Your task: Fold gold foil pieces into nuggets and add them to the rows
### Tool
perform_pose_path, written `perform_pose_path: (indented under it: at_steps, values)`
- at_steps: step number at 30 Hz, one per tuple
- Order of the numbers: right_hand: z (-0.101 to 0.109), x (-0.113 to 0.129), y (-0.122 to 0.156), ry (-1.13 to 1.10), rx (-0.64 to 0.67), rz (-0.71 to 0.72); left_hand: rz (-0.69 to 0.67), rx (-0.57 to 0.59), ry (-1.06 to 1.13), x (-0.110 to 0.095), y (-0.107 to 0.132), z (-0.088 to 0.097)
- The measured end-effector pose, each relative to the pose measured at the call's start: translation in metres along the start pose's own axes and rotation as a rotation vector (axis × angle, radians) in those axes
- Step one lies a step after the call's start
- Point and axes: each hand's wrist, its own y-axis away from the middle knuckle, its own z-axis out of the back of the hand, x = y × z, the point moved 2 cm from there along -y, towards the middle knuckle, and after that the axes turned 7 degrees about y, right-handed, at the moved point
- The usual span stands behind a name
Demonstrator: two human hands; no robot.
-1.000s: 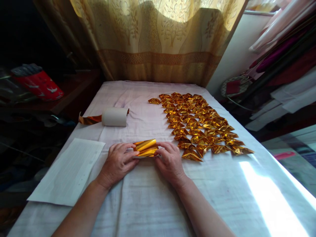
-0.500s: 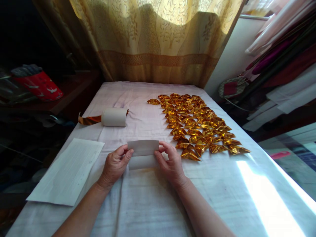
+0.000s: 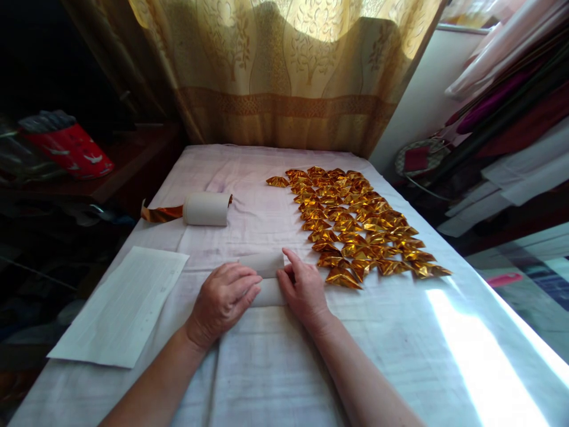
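Note:
A small piece of white paper [image 3: 269, 293], creased across its width, lies in front of me with its far part [image 3: 267, 264] raised. My left hand [image 3: 229, 293] is laid over the left side of the paper, fingers stretched out and covering that edge. At the right edge my right hand [image 3: 306, 286] grips the paper, thumb on the crease and index finger extended above it; the curled fingers are partly hidden. Just right of that hand are rows of folded gold foil pieces [image 3: 351, 237].
A white roll [image 3: 207, 209] with a copper-coloured foil strip [image 3: 164, 214] lies at the back left. Nearer sits a larger white sheet [image 3: 122, 305]. A pale cloth covers the table [image 3: 275, 379]. Beyond it hangs a gold curtain [image 3: 284, 89]; a red container [image 3: 73, 151] stands left.
My left hand has let go of the paper's left edge and moved right, over the paper. The raised part has tipped lower. My right index finger has straightened.

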Motion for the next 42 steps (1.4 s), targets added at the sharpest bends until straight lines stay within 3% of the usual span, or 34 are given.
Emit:
perform_pose_path:
  at_steps: [3, 9, 14, 21, 32, 42]
  values:
    - [0.000, -0.001, 0.000, -0.018, 0.012, -0.017, -0.059, 0.155, 0.042, -0.002, 0.004, -0.010]
    - [0.004, 0.000, 0.000, -0.071, 0.022, -0.023, 0.030, 0.219, -0.008, 0.006, 0.009, -0.017]
    - [0.011, 0.003, 0.003, -0.150, 0.096, -0.006, 0.055, 0.205, -0.055, 0.008, 0.008, -0.016]
    - [0.017, 0.010, 0.006, -0.159, 0.261, 0.247, 0.054, 0.177, -0.052, 0.012, 0.010, -0.017]
    - [0.023, 0.008, 0.001, 0.185, 0.103, 0.332, 0.065, 0.202, -0.036, 0.010, 0.010, -0.015]
    - [0.025, 0.010, 0.001, 0.072, 0.227, 0.386, 0.007, 0.194, -0.033, 0.011, 0.011, -0.014]
